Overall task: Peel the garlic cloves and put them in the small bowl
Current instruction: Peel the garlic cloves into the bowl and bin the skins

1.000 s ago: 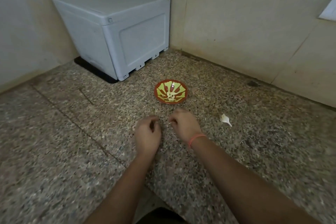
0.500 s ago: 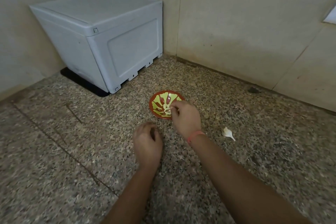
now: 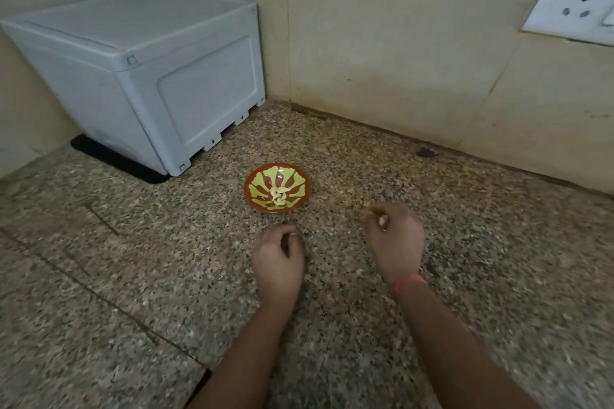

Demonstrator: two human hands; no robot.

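The right hand has left the small bowl and now pinches a garlic clove just right of it. Peeled cloves lie in the bowl, toward the surface's back edge. The left hand rests curled; whether it holds anything is unclear.

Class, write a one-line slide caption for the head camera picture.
Right hand pinches a garlic clove beside the small bowl of peeled cloves; left hand curled nearby, over a stone counter.

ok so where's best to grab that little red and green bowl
Pinch the near rim of the small bowl from above, thumb inside. It is shallow and flared, sits flat on the counter, and the peeled cloves pile at its centre, leaving the rim bare.
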